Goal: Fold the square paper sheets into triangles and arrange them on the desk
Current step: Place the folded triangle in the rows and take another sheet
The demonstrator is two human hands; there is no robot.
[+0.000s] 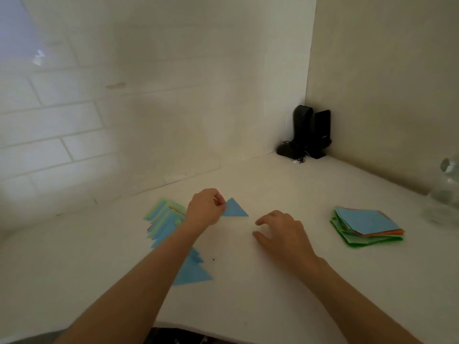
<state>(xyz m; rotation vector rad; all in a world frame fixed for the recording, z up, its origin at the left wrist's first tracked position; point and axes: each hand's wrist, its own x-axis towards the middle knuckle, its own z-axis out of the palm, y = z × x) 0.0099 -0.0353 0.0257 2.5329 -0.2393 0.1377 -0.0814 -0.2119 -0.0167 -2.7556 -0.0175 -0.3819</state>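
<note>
- The left hand (205, 207) pinches the left corner of a blue triangle (234, 208) lying on the tabletop (273, 281).
- The right hand (282, 233) hovers just beside it, fingers loosely spread, holding nothing.
- A row of folded triangles (165, 219) lies under the left forearm.
- The stack of square sheets (365, 225) sits well to the right.

The blue triangle (234, 208) is made of thin matt paper, as are the folded triangles (166, 220) at the left and the stack of square sheets (367, 225) at the right. The desk (273, 281) is seen as smooth and white. The far-left wall tiles (49, 120) look glossy. The far black stand (304, 132) appears to be plastic.
</note>
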